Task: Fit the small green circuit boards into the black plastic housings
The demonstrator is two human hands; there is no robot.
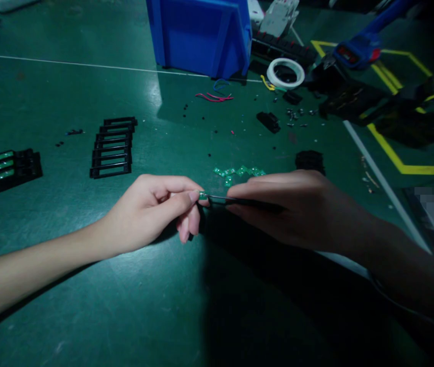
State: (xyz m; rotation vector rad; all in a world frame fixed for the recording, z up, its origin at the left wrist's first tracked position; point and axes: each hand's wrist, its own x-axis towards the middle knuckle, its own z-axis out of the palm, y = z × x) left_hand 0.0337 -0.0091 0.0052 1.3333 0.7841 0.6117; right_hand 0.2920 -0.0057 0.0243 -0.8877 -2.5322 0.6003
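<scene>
Between the thumb and forefinger of my left hand (pixel 159 209) is a small green circuit board (pixel 203 195). My right hand (pixel 293 206) grips dark tweezers (pixel 255 203), whose thin tip meets the board's right end. Just beyond the hands lies a loose cluster of small green boards (pixel 237 173). To the left of my left hand sits a row of black plastic frames (pixel 112 148). Farther left, black housings (pixel 14 169) carry green boards in their slots. A dark stack of black parts (pixel 310 160) shows behind my right hand.
A blue bin (pixel 203 35) stands at the back. Right of it are a roll of white tape (pixel 285 73), scattered screws (pixel 297 116), a black part (pixel 268 122) and a blue power tool (pixel 356 51). Red wires (pixel 214 97) lie before the bin. Yellow tape lines (pixel 423 169) mark the right side.
</scene>
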